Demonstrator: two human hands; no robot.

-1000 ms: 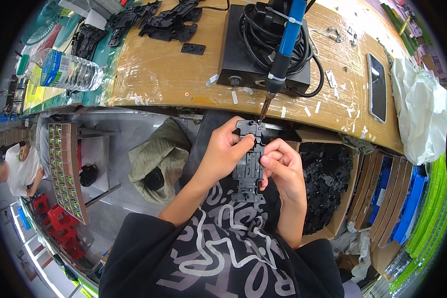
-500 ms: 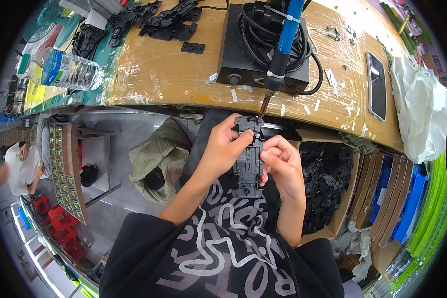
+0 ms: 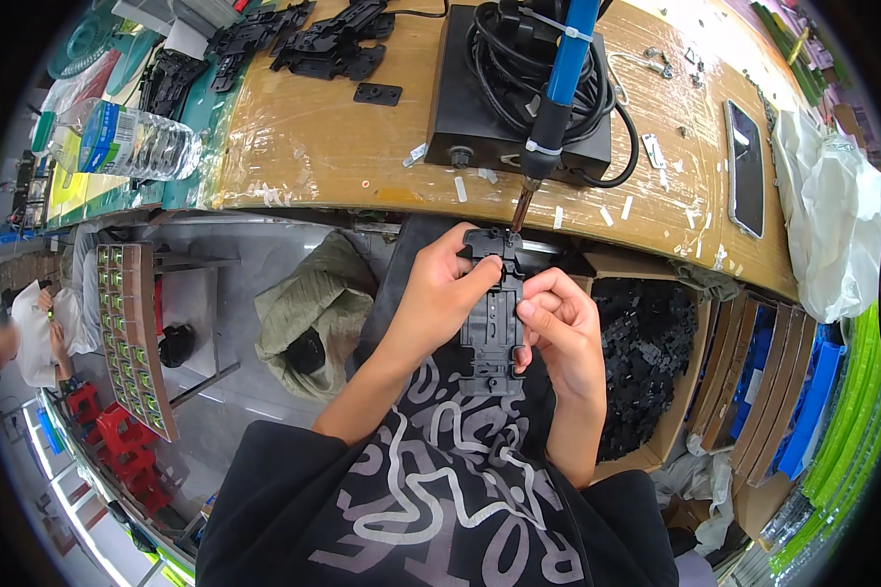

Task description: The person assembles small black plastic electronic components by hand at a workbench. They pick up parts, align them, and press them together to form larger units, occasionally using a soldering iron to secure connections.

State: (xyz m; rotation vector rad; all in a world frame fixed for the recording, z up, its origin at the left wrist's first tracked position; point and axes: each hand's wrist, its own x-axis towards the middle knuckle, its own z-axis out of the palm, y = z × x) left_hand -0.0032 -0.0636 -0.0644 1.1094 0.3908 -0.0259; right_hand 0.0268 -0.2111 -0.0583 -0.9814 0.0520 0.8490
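A long black plastic chassis, shaped like a toy car base with notches and slots, is held upright in front of my chest. My left hand is closed on its upper left part, thumb pressed on the face. Along the right edge, my right hand has curled fingers against the chassis, with thumb and forefinger close together; anything small between them is hidden. Just above the chassis's top end is the metal tip of a blue-handled soldering iron, which slants down over the bench edge. I cannot tell whether the tip touches the plastic.
A black box with coiled cable stands on the bench. More black chassis, a bottle, a phone and a white bag lie around. A carton of black parts sits right, a sack left.
The chassis's lower end has swung slightly down and to the right. My right hand has shifted a little to the right; the left has barely moved.
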